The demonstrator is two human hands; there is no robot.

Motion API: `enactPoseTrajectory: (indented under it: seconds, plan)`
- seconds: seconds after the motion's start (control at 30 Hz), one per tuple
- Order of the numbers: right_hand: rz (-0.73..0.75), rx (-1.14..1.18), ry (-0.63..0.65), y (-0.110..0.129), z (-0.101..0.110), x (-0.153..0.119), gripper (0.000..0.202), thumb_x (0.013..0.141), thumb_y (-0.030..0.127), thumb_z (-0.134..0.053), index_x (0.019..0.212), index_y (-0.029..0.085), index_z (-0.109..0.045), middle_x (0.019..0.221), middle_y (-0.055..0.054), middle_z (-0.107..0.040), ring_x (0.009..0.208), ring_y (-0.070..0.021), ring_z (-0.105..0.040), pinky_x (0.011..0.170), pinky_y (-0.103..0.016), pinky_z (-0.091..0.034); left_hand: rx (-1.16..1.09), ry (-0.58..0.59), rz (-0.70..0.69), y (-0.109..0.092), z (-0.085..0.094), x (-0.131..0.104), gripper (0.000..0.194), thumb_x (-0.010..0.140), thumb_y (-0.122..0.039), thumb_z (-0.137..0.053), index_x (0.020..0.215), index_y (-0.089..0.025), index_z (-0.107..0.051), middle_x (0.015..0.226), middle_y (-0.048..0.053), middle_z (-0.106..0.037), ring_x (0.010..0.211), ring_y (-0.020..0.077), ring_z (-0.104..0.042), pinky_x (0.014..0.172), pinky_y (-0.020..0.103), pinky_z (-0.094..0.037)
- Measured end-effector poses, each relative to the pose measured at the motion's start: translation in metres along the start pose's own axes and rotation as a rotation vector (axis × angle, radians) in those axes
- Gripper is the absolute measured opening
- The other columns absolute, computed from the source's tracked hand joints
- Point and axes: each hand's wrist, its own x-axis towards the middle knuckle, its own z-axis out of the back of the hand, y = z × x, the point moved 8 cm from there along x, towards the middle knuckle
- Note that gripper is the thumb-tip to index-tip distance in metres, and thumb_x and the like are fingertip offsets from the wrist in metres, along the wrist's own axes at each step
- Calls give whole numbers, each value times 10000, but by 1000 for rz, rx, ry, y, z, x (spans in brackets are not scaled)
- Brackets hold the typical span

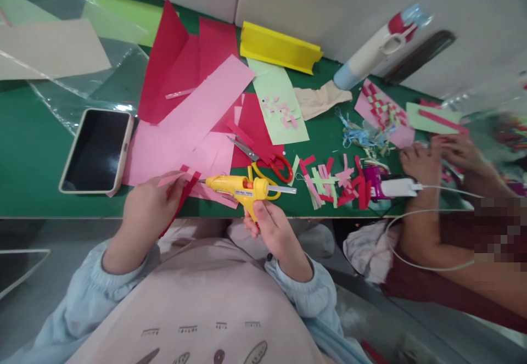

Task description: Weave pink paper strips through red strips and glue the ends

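Note:
My left hand (pixel 153 205) pinches crossed strips of pink and red paper (pixel 186 184) at the table's front edge, the red one hanging down past it. In my right hand (pixel 272 227) is a yellow hot glue gun (pixel 235 186), its nozzle pointing left at the strips and a clear glue stick out of its back. Whether the nozzle touches the paper I cannot tell. Just behind the gun lie scissors (pixel 263 158) with red and yellow handles, partly under red paper. Sheets of pink paper (pixel 181 144) and red paper (pixel 173 73) spread beyond my left hand.
A phone (pixel 97 151) lies at left near clear plastic film (pixel 119 73). Cut strips (pixel 333 183) are heaped right of the gun, beside a purple and white device (pixel 391 186) with a cable. At far right, a co-worker's hands (pixel 432 155) work close by. A white bottle (pixel 379 45) stands behind.

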Motion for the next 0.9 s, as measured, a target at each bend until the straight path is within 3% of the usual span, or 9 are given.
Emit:
enactPoseTrajectory:
  seconds: [0.53, 0.9]
  plan:
    - [-19, 65, 1, -1, 1, 0, 545, 877, 709, -491, 757, 179, -517, 500, 58, -412, 481, -90, -398, 508, -257, -329, -4, 29, 12, -1, 0, 0, 410, 985, -442, -449, 1143, -187, -729, 829, 78, -759, 667, 195, -632, 575, 268, -346]
    - [-23, 357, 33, -1, 1, 1, 485, 906, 628, -535, 739, 173, -546, 480, 75, -372, 439, -70, -341, 530, -261, -357, -32, 41, 52, 4, -6, -1, 476, 984, -480, -374, 1156, -202, -720, 840, 91, -745, 706, 219, -664, 604, 290, -403]
